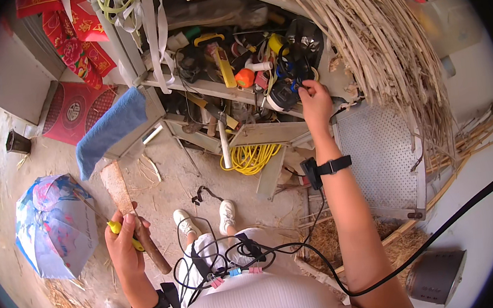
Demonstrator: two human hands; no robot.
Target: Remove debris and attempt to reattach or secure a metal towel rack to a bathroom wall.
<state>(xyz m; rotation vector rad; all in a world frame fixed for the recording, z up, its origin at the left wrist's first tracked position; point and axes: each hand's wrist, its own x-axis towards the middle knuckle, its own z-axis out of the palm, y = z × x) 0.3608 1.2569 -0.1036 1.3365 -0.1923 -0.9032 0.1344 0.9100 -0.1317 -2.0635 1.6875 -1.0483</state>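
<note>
My left hand [126, 249] is closed round the wooden handle [159, 258] of a rusty, broad-bladed knife [117, 187]. The same hand grips a screwdriver with a yellow handle [114, 226], its thin shaft slanting up to the left. Over at the open cabinet, my right hand [318, 106] reaches to the front of the cluttered shelf. Its fingertips are pinched together at the edge of a round black, white and blue object [283, 95]; what exactly they grip is too small to tell. Beside it lie an orange tape measure [245, 77] and a white pipe piece [259, 66].
A blue towel [110, 128] hangs over the cabinet's left door. Dry stalks [379, 52] droop over its right side, above a perforated metal panel [376, 147]. Coiled yellow cable [253, 158] sits below. An open umbrella [57, 225] stands left; black cables [267, 250] loop across my waist.
</note>
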